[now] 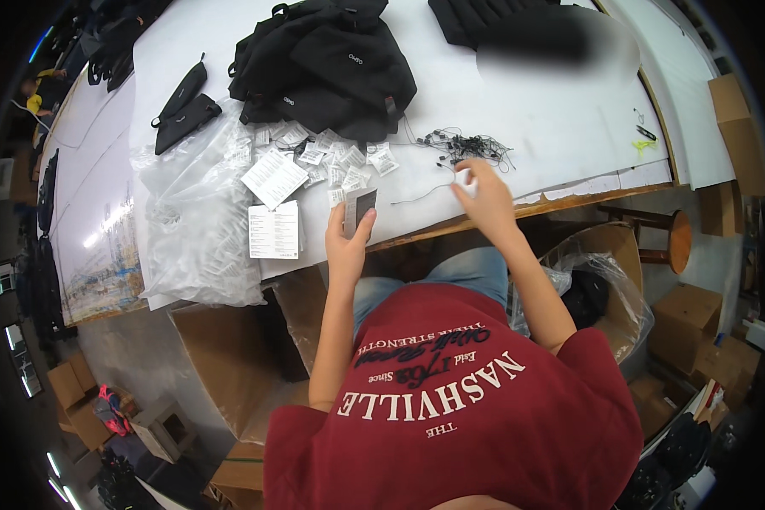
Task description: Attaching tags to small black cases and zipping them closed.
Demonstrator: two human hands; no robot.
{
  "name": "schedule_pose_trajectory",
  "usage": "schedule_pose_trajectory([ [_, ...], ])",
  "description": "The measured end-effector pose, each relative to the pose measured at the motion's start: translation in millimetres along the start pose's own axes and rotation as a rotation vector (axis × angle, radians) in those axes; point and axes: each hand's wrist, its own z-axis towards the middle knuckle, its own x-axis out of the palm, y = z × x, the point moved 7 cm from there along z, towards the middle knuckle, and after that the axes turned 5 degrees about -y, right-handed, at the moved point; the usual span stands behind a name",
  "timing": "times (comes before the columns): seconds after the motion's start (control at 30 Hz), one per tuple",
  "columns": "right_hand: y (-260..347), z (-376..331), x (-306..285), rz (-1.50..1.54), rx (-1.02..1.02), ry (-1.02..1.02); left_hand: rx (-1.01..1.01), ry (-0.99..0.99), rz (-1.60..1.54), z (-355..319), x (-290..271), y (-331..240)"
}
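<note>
Left hand: grips a small dark card at the table's near edge.
Right hand: pinches a white tag near the tangled strings.
Lined carton: right, a dark item inside.

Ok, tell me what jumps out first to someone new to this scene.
The pile of black bags at the far middle of the white table draws the eye first. Nearer, the left hand holds a dark card at the table edge, while the right hand pinches something small and white beside a tangle of black strings. Clear plastic bags heap up at left.
</note>
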Motion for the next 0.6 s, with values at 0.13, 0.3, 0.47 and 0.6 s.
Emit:
schedule_pose_trajectory([
  [0.13, 52, -5, 45, 0.014, -0.254, 0.148, 0.138, -0.021, 0.074, 1, -5, 1],
  [0.3, 48, -2, 96, -0.205, -0.380, 0.311, 0.147, -0.024, 0.038, -7, -3, -14],
  [0.47, 64, 4, 70, 0.147, -0.392, 0.403, 0.220, -0.106, -0.016, -14, -14, -25],
  [0.6, 91, -4, 33, 0.732, -0.042, 0.379, 0.223, -0.060, -0.032, -19, -7, -37],
])
